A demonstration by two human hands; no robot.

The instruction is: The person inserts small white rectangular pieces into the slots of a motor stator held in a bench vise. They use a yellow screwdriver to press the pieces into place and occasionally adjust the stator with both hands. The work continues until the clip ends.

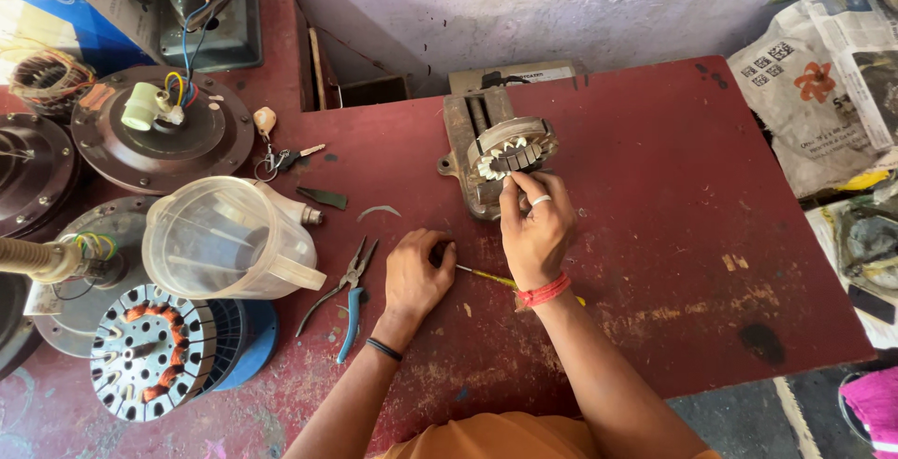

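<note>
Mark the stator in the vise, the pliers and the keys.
stator (pixel 513 148), head view, on its toothed metal rim.
pliers (pixel 350 302), head view, on the blue handle.
keys (pixel 290 157), head view, on the bunch.

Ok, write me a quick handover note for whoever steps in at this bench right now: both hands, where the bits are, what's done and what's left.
Right hand: fingertips on the small round metal stator with pale slot liners, which sits in the rusty bench vise on the red wooden table.
Left hand: closed, knuckles down on the table, seemingly on the end of a thin yellow-handled tool lying under the right wrist.
Blue-handled needle-nose pliers lie just left of the left hand, untouched.
Done: stator is seated in the vise, slots lined.
Left: no winding visible in its slots yet.
</note>
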